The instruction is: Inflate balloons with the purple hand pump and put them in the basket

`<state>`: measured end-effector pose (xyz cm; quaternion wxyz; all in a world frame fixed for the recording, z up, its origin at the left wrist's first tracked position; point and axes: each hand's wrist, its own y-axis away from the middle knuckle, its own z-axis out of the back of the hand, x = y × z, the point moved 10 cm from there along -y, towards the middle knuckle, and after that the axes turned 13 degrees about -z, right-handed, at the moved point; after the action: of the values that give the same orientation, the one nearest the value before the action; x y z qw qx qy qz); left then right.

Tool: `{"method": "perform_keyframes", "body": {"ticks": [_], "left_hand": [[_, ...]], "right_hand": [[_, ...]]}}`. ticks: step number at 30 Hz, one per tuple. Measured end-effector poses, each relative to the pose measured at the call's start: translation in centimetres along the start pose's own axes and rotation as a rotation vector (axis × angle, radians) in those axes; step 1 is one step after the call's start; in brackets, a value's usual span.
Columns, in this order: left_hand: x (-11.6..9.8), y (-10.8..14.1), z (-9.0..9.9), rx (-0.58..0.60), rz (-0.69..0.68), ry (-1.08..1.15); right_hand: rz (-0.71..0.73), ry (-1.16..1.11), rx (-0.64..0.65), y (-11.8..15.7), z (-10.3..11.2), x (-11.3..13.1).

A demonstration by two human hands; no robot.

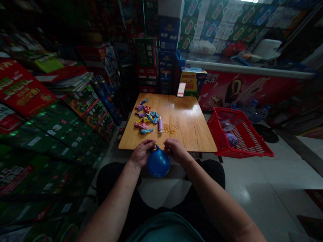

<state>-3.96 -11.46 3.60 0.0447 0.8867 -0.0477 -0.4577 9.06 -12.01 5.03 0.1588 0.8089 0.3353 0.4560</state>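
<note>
A small inflated blue balloon hangs at the table's near edge, its neck upward. My left hand is closed, thumb and fingers pinching the balloon's neck. To the right of the neck my right hand is also closed, and a faint thin strand, apparently a rubber band, runs from its fingertips toward the neck. Beyond my hands, several loose rubber bands lie on the wooden table. Beside them is a purple balloon pump, with a spread of uninflated balloons on its left.
A red plastic basket with a purple balloon inside stands right of the table. Stacked green cartons line the left side. Boxes rise behind the table, and a red-fronted freezer stands at the back right.
</note>
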Motion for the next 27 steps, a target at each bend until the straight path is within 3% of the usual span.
{"method": "perform_keyframes", "body": {"ticks": [3, 9, 15, 18, 23, 27], "left_hand": [[0.2, 0.1, -0.1, -0.003, -0.020, -0.029], [-2.0, 0.4, -1.5, 0.056, -0.199, -0.305], [-5.6, 0.7, -2.9, 0.101, -0.499, -0.744], [-6.2, 1.3, -3.9, 0.180, -0.597, -0.892], [-5.9, 2.3, -4.9, 0.286, -0.657, -0.905], [-4.8, 2.1, -4.2, 0.271, -0.565, -0.804]], "right_hand": [[-0.107, 0.065, -0.096, -0.9, 0.9, -1.0], [-0.239, 0.058, -0.083, -1.8, 0.3, -1.1], [-0.184, 0.067, -0.091, -2.2, -0.2, -0.6], [-0.136, 0.072, -0.073, -2.5, 0.1, -0.8], [-0.093, 0.076, -0.054, -2.7, 1.0, -1.0], [-0.096, 0.098, -0.030, -2.8, 1.3, -1.2]]}}
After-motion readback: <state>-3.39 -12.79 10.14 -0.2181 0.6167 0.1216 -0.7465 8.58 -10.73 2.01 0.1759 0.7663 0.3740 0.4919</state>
